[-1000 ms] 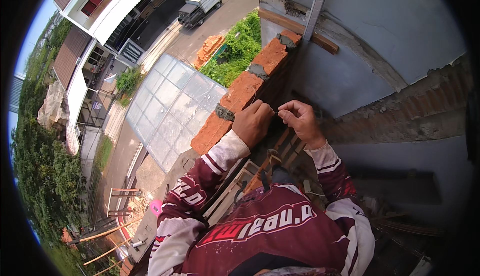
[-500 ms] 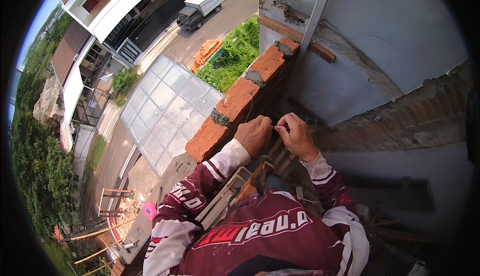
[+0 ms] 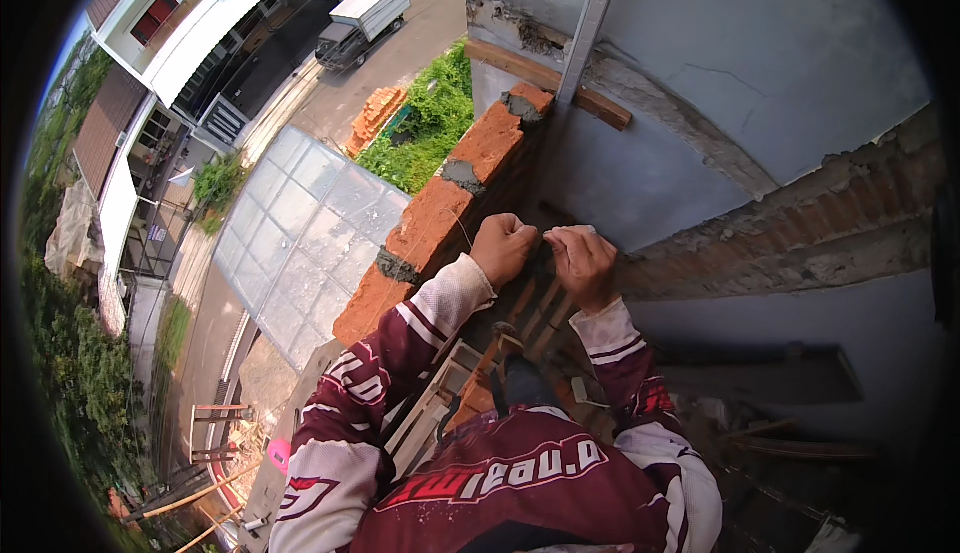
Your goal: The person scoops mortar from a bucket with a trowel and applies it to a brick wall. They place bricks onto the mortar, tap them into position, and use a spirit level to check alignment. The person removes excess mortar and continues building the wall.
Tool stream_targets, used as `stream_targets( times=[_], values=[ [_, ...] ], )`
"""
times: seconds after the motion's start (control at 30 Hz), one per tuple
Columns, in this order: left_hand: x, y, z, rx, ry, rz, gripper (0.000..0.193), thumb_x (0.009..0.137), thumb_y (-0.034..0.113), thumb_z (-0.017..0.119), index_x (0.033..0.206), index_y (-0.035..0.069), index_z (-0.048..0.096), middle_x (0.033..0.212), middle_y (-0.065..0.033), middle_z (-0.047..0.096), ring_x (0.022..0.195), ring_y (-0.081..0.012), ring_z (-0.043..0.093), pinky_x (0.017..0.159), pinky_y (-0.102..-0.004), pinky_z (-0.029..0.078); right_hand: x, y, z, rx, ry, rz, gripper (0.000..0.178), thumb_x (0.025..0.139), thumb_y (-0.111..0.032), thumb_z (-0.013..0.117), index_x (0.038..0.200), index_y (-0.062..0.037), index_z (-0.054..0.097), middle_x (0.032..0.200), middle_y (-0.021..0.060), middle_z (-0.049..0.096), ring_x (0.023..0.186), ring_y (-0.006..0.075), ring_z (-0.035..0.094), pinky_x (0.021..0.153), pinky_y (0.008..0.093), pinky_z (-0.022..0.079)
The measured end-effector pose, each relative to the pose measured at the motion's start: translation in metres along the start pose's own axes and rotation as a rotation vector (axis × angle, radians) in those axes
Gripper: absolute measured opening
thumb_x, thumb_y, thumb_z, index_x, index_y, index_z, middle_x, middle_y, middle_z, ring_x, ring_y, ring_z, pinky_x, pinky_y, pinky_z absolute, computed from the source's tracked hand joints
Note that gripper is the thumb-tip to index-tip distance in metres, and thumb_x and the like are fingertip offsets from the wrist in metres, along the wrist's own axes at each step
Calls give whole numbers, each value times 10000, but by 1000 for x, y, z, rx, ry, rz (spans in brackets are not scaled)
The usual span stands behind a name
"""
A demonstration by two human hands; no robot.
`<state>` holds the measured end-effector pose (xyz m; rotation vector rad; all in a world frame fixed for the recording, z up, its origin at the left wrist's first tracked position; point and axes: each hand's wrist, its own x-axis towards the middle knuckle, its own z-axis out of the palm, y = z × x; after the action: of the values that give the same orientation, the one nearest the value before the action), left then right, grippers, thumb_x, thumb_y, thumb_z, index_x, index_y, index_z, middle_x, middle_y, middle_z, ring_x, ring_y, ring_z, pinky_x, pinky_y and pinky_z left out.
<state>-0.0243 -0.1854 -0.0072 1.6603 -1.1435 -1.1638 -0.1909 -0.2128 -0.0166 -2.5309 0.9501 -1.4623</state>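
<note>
My left hand [image 3: 503, 250] is closed in a fist-like pinch, just right of the brick wall's top course. A thin pale string [image 3: 462, 225] curves over the bricks and runs to this hand. Close beside it, my right hand [image 3: 583, 263] pinches with thumb and forefinger, almost touching the left. Whatever lies between those right fingertips is too small to make out. The top course of orange bricks [image 3: 428, 221] slants from lower left to upper right, with grey mortar [image 3: 462, 175] in the joints.
A wooden board [image 3: 600, 108] and a metal upright [image 3: 590, 28] stand at the wall's far end, against a grey plastered wall [image 3: 740, 53]. Timber pieces [image 3: 535, 303] lie below my hands. Beyond the bricks are a translucent roof [image 3: 300, 233] and a street with a truck [image 3: 365, 18].
The view has shifted, so the wall and street sit further left and lower. Both hands stay pinched close together; the right hand has turned slightly, its fingers pointing more upward.
</note>
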Motion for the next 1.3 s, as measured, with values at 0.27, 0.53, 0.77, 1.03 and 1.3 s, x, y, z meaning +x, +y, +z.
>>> stream_targets(
  times=[0.27,0.53,0.77,1.03,1.3],
  values=[
    [115,48,-21,385,436,355,220,861,205,627,798,-5,611,689,-184,639,650,-302,652,627,-396,500,49,74,-8,66,131,240,420,820,-161,768,1176,0,614,1090,165,634,989,322,629,860,387,509],
    [274,106,-78,470,701,306,274,866,253,587,892,-9,661,903,-247,684,896,-418,660,818,-466,506,136,190,2,186,210,436,227,881,-103,667,1079,8,654,932,117,670,837,216,662,742,331,529],
    [341,112,-64,468,508,342,288,872,295,640,883,16,708,843,-220,695,853,-381,676,799,-436,510,194,257,36,-2,183,386,238,863,-78,633,1087,1,652,1018,161,667,896,305,657,805,375,529],
    [390,122,-39,351,265,413,244,853,272,684,892,33,715,751,-144,688,722,-259,668,714,-367,515,215,265,65,-334,81,91,298,844,-48,588,1134,-42,659,1150,99,669,1068,293,568,928,412,420],
    [409,119,-2,213,124,364,242,871,258,694,859,16,709,643,-53,594,561,-150,549,520,-316,435,215,264,76,-581,-63,143,196,878,-112,497,931,-82,683,946,91,677,969,282,592,836,418,411]
  ],
)
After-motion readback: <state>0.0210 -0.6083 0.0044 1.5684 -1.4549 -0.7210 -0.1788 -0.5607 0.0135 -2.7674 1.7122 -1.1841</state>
